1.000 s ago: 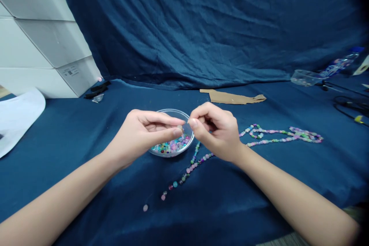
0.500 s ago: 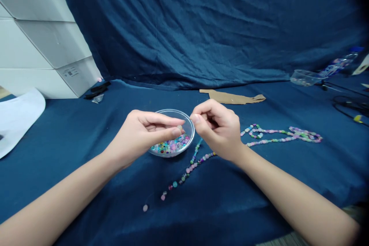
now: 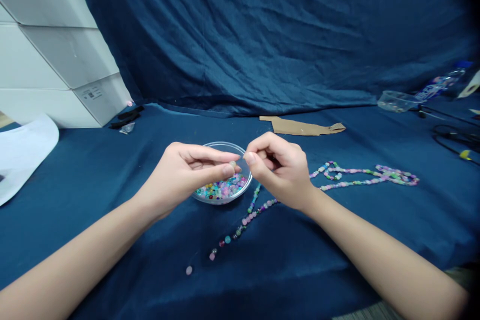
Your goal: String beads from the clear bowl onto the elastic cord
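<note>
Over a clear bowl (image 3: 222,201) of small coloured beads (image 3: 225,188), my left hand (image 3: 187,167) pinches a pale bead (image 3: 233,164) between thumb and fingertips. My right hand (image 3: 279,167) is closed in a pinch at the bowl's right rim, close to that bead; what lies between its fingertips is too small to make out. A strand of beads (image 3: 255,215) runs from below my right hand toward the front, ending in spaced beads and a lone pink bead (image 3: 189,270). More strung beads (image 3: 360,183) lie looped to the right.
Behind the hands lies a torn cardboard piece (image 3: 303,126). White boxes (image 3: 48,60) stand at the left, above a white sheet (image 3: 26,155). At the far right are a clear tub (image 3: 397,102), a bottle (image 3: 440,86) and dark cables (image 3: 453,137).
My right hand has moved slightly left, closer to the bead in my left hand. My left hand has hardly moved.
</note>
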Action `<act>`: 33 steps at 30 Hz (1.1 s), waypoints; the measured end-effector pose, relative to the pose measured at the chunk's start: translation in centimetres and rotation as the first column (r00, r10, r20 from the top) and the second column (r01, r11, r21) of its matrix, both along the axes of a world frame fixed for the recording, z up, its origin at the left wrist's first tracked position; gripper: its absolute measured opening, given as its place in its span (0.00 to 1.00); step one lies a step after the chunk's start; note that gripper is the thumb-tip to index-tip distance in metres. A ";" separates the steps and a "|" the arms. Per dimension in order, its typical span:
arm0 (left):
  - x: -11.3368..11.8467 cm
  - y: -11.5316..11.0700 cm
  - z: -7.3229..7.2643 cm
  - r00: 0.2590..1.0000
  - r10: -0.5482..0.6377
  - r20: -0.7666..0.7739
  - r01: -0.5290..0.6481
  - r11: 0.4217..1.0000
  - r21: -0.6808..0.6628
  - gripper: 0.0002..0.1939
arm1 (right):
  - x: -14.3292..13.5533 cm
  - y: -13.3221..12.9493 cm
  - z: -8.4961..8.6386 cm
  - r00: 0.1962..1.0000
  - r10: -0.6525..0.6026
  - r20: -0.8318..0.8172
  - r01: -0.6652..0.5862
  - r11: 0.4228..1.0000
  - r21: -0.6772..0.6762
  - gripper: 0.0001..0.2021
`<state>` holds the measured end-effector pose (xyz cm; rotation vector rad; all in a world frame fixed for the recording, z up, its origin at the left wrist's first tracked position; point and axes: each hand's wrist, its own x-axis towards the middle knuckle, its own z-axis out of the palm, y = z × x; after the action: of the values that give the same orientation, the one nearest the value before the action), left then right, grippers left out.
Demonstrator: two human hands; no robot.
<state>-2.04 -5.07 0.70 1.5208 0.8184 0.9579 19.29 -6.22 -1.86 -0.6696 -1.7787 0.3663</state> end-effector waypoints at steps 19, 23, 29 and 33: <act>-0.1 -0.1 -0.3 0.998 0.026 0.060 -0.020 0.996 -0.084 0.09 | 0.2 0.2 -0.2 1.000 0.003 0.001 -0.004 0.998 0.059 0.05; -0.1 0.0 -0.2 0.999 0.024 0.032 -0.023 0.999 -0.047 0.10 | 0.0 0.3 -0.2 1.000 0.003 0.030 -0.005 0.997 0.077 0.05; 0.0 0.0 -0.1 1.000 -0.012 0.008 0.012 1.000 0.011 0.10 | 0.1 0.5 -0.3 0.995 0.024 0.101 -0.027 0.999 0.031 0.05; 0.0 -0.1 -0.2 0.999 -0.001 0.041 0.002 1.000 -0.019 0.11 | 0.3 0.4 -0.2 0.992 0.102 0.075 -0.093 0.989 -0.112 0.07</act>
<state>-1.99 -5.19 0.48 1.4809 0.7952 0.9741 19.59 -5.81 -2.06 -0.6839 -1.8832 0.5116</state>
